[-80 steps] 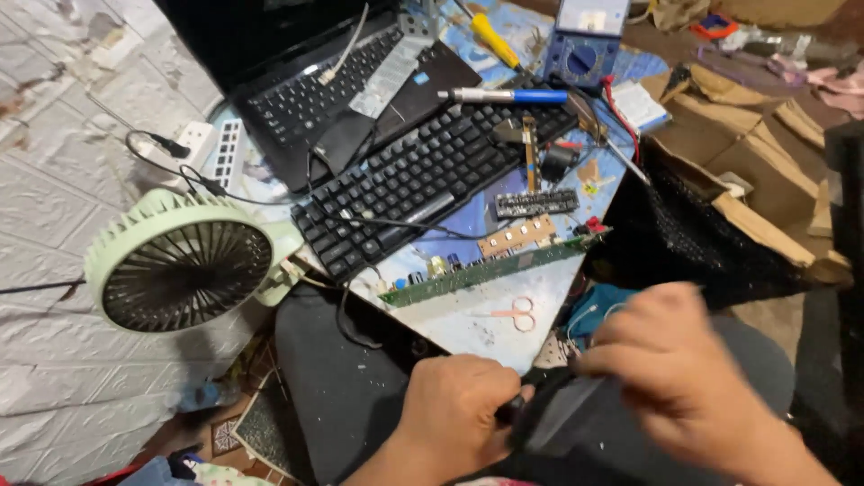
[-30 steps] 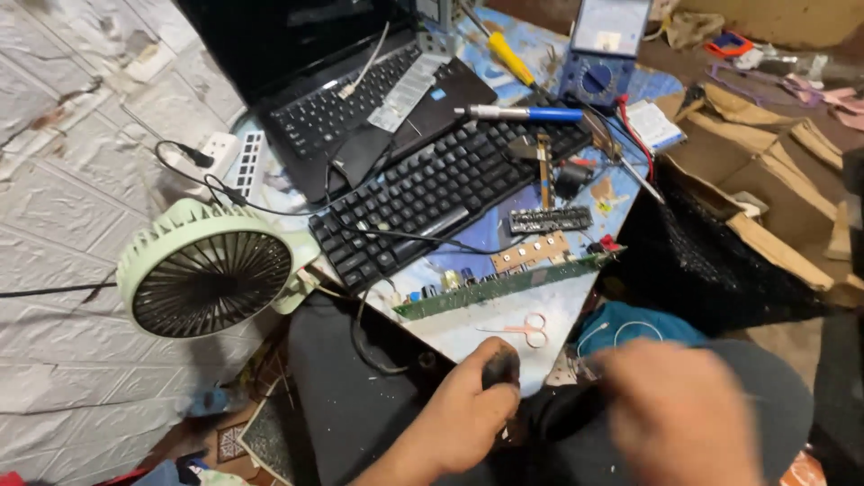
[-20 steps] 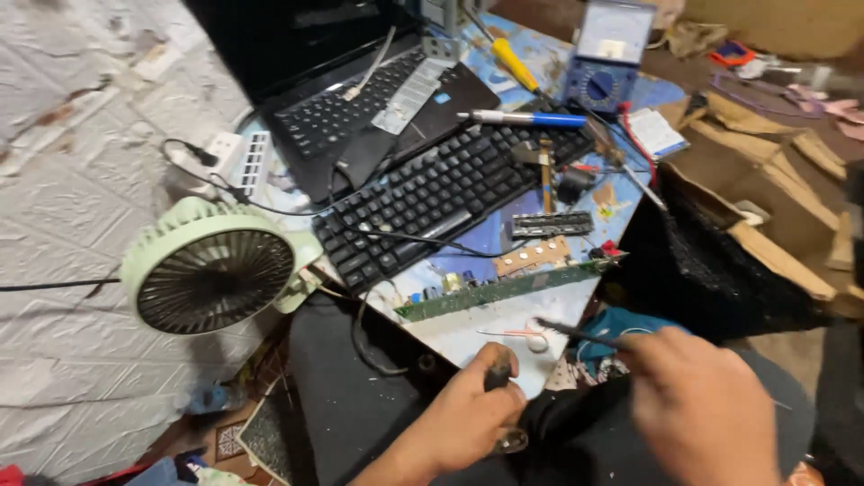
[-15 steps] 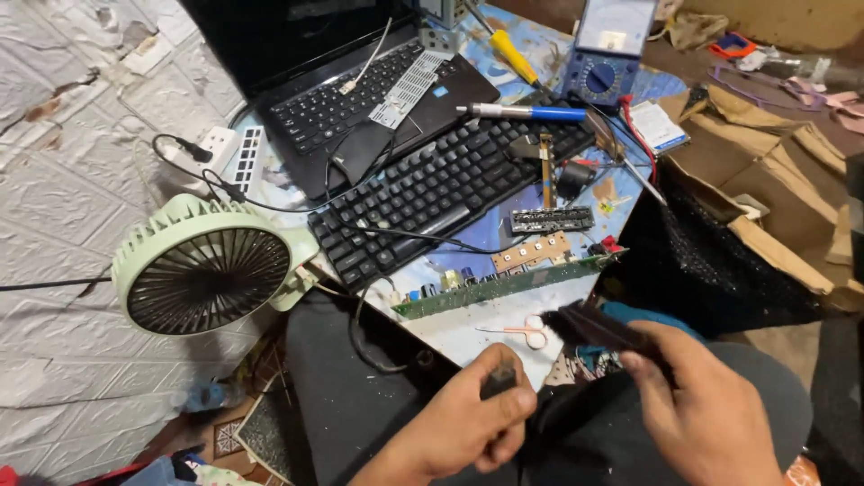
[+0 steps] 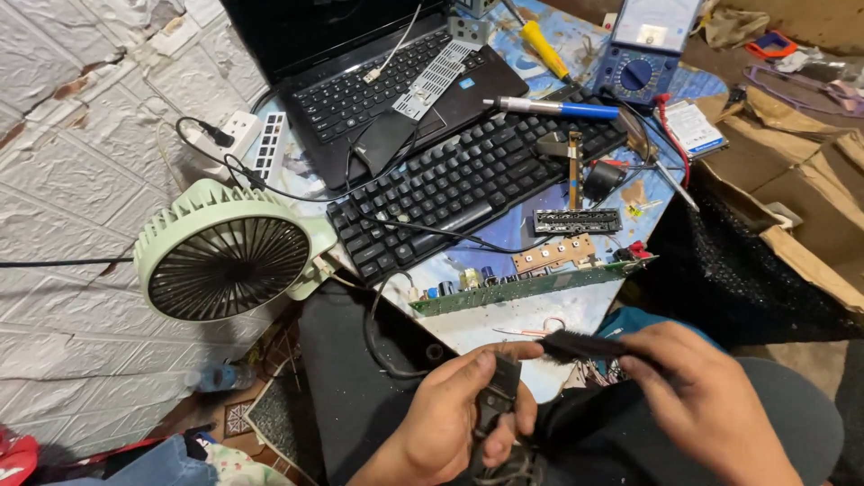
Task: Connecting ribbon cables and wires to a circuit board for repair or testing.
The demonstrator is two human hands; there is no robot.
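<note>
- the left hand grips a small black device low in the frame, thumb and fingers closed around it.
- the right hand pinches a black brush, its bristles just beside the device's top.
- behind them, a long green circuit board lies along the table edge, with a black keyboard and a laptop farther back.
- a pale green fan stands at the left; a blue multimeter sits at the far side.
</note>
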